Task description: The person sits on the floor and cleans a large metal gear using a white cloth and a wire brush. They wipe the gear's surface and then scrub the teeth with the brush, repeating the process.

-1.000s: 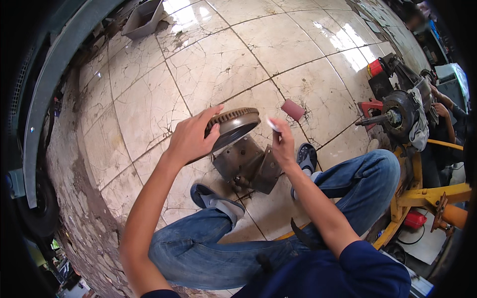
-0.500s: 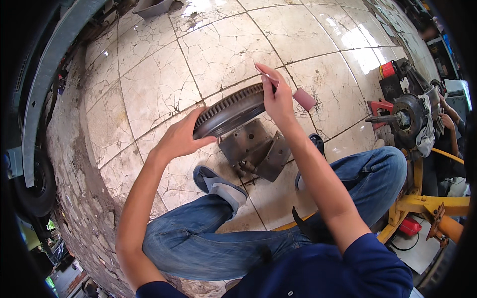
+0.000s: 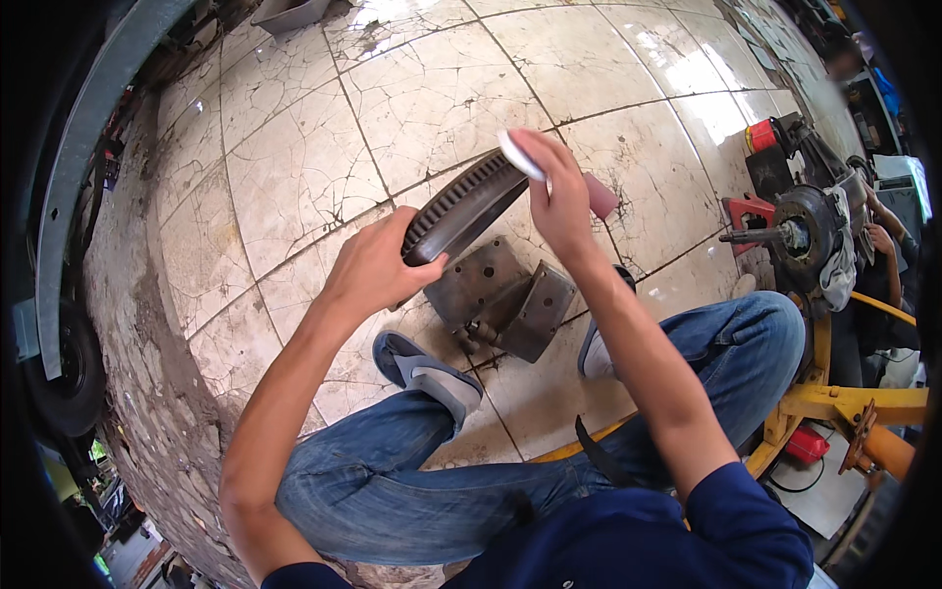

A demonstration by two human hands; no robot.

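I am looking down at my lap, where my left hand is curling its fingers over the lower rim of a dark, round, ribbed metal brake disc, holding it tilted on edge above a rusty steel bracket block on the cracked white floor tiles. My right hand is pinching a small pale folded sheet, perhaps abrasive paper, against the disc's upper rim. I am judging the disc heavy, rigid and greasy; gripping its thick outer rim at opposite points seems safest.
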